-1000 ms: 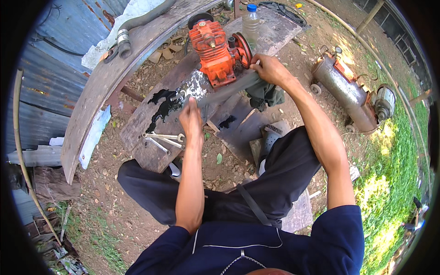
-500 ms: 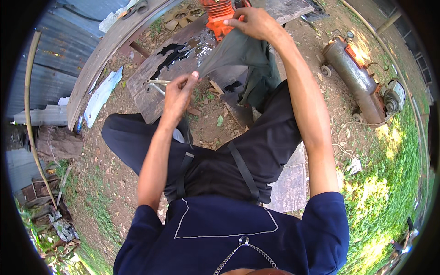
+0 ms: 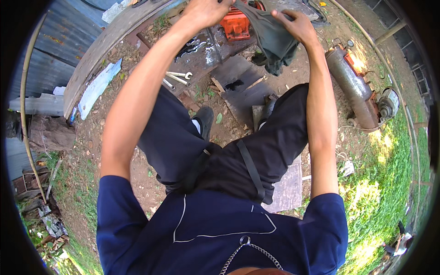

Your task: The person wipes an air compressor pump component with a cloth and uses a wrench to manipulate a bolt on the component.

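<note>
A dark green cloth [image 3: 271,34] hangs between my two hands, stretched at the top and bunched at its lower end. My left hand [image 3: 207,13] is closed on its upper left edge, with the fingertips partly cut off by the top of the picture. On the right side, my right hand [image 3: 299,26] holds the cloth's other edge with bent fingers. Just behind the cloth sits an orange metal machine part [image 3: 235,26], partly covered by the cloth and my left hand. It rests on an oily dark wooden board [image 3: 208,55].
Several spanners [image 3: 178,79] lie at the board's near edge, beside my knee. A rusty air compressor [image 3: 352,85] stands on the ground at the right. A dark wooden plank [image 3: 238,98] lies between my feet. Corrugated metal sheets [image 3: 59,50] rise at the left.
My left hand has moved up and right to the cloth's top edge. My right hand has shifted right and slightly down. The cloth has lifted off my thigh and moved right.
</note>
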Demonstrator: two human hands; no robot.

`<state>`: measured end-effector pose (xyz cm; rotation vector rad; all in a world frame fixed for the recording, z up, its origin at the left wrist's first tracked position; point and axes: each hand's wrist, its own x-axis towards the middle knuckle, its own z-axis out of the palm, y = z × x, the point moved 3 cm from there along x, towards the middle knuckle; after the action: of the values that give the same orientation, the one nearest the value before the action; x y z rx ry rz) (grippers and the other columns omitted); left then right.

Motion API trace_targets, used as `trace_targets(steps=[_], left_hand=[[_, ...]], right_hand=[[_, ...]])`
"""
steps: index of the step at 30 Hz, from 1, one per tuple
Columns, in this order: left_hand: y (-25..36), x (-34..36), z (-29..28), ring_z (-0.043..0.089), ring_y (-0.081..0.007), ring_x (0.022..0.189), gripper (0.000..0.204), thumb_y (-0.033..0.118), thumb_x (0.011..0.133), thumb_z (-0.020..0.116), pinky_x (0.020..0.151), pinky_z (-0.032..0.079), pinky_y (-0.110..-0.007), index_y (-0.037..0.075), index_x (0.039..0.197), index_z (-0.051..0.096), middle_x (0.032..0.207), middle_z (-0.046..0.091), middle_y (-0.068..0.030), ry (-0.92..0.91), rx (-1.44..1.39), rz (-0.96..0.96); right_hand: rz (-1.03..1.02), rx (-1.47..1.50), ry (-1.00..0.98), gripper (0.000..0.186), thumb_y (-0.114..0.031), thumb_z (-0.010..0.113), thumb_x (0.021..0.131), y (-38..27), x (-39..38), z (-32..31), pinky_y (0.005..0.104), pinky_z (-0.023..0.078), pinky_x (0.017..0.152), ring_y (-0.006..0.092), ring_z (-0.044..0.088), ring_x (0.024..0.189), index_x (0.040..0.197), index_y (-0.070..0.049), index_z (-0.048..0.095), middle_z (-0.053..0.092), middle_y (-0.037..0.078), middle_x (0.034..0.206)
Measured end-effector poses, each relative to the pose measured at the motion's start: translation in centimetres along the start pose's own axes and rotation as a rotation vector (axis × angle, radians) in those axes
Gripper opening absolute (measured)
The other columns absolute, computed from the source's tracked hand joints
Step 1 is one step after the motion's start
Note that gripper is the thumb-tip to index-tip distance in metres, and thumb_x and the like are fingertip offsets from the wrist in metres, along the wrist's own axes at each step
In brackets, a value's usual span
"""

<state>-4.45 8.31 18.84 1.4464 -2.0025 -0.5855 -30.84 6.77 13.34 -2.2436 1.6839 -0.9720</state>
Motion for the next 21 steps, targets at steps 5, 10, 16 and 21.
trace_targets(steps=[5, 10, 16, 21], left_hand=[[-5.1, 2.7, 5.9, 0.033, -0.0089, 0.048, 0.022, 0.027, 0.089, 0.061, 0.048, 0.027, -0.029, 0.009, 0.077, 0.06, 0.055, 0.04, 0.0067, 0.044, -0.665, -0.15], [-6.1, 4.5, 10.5, 0.032, -0.0088, 0.048, 0.019, 0.022, 0.086, 0.063, 0.047, 0.025, -0.028, 0.01, 0.072, 0.058, 0.055, 0.038, 0.0063, 0.027, -0.75, -0.317], [-6.9, 5.8, 11.9, 0.033, -0.0093, 0.047, 0.019, 0.022, 0.086, 0.066, 0.045, 0.028, -0.027, 0.007, 0.075, 0.061, 0.055, 0.04, 0.0056, 0.079, -1.023, -0.444], [-8.0, 6.3, 12.0, 0.043, -0.0089, 0.056, 0.022, 0.022, 0.09, 0.061, 0.053, 0.037, -0.028, 0.0, 0.089, 0.062, 0.063, 0.05, 0.0011, 0.268, -1.099, -0.524]], right_hand=[[0.137, -0.033, -0.099, 0.072, -0.067, 0.065, 0.074, 2.2, -0.7, -0.3, 0.0399, 0.05, 0.077, 0.0317, 0.068, 0.086, 0.1, 0.0, 0.07, 0.069, 0.02, 0.088], [0.274, -0.067, -0.118, 0.064, -0.06, 0.067, 0.078, 4.3, -0.2, -0.2, 0.0395, 0.05, 0.079, 0.0329, 0.067, 0.088, 0.1, 0.0, 0.07, 0.069, 0.021, 0.091], [0.337, -0.075, -0.001, 0.064, -0.059, 0.068, 0.077, 5.8, 3.0, 2.0, 0.0397, 0.05, 0.084, 0.0339, 0.065, 0.097, 0.106, -0.001, 0.068, 0.068, 0.022, 0.098], [0.322, -0.084, -0.019, 0.058, -0.054, 0.068, 0.078, 4.2, 5.9, 4.9, 0.0408, 0.05, 0.082, 0.0355, 0.066, 0.093, 0.103, -0.002, 0.069, 0.068, 0.022, 0.095]])
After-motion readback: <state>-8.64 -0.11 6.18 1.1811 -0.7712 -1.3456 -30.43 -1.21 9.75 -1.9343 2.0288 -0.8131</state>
